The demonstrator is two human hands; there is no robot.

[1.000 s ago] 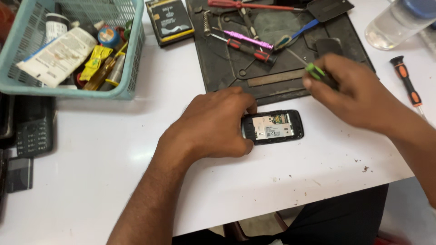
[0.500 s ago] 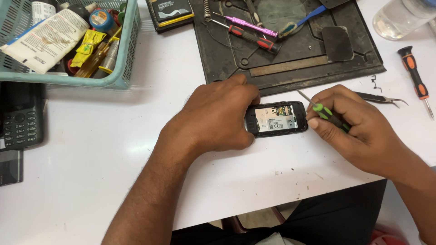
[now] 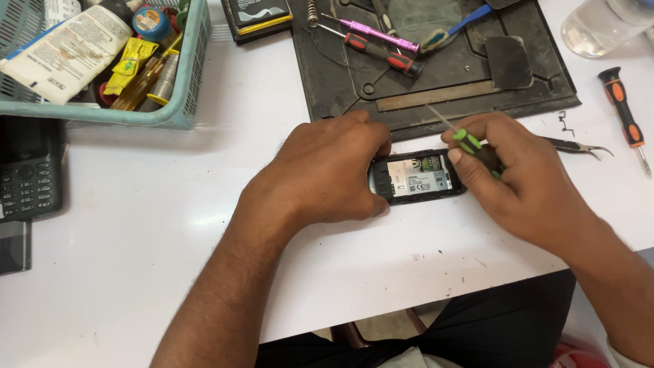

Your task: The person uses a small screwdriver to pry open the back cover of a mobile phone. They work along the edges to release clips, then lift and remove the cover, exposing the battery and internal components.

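- Pinning a small black phone (image 3: 417, 178) to the white table (image 3: 163, 225): left hand (image 3: 320, 170) curled over its left end, fingers closed down on the case, thumb tucked under the near edge.
- Pinching a green-handled screwdriver (image 3: 469, 142) in the right hand (image 3: 521, 180), fingers bunched tight round the handle, thin metal shaft pointing up and away toward the mat.
- Lying back-up with the cover off, silver label and small green board part exposed, just in front of the dark work mat (image 3: 436, 75).
- Resting just right of the right hand: bent-nose tweezers (image 3: 579, 146), tips toward an orange-and-black screwdriver (image 3: 625, 112) further right.
- Sitting on the mat: a pink screwdriver (image 3: 381, 34), a red-and-black screwdriver (image 3: 381, 54), a blue-handled tool (image 3: 470, 18).
- Standing at far left: a teal basket (image 3: 180, 102) of tubes and bottles, with a black keypad phone (image 3: 30, 174) below it.
- Compared with half a second ago: same grip on phone and screwdriver, right hand now drawn closer over the phone's right end, handle raised above the opened back; a second ago, right hand up over the mat, away from the phone.
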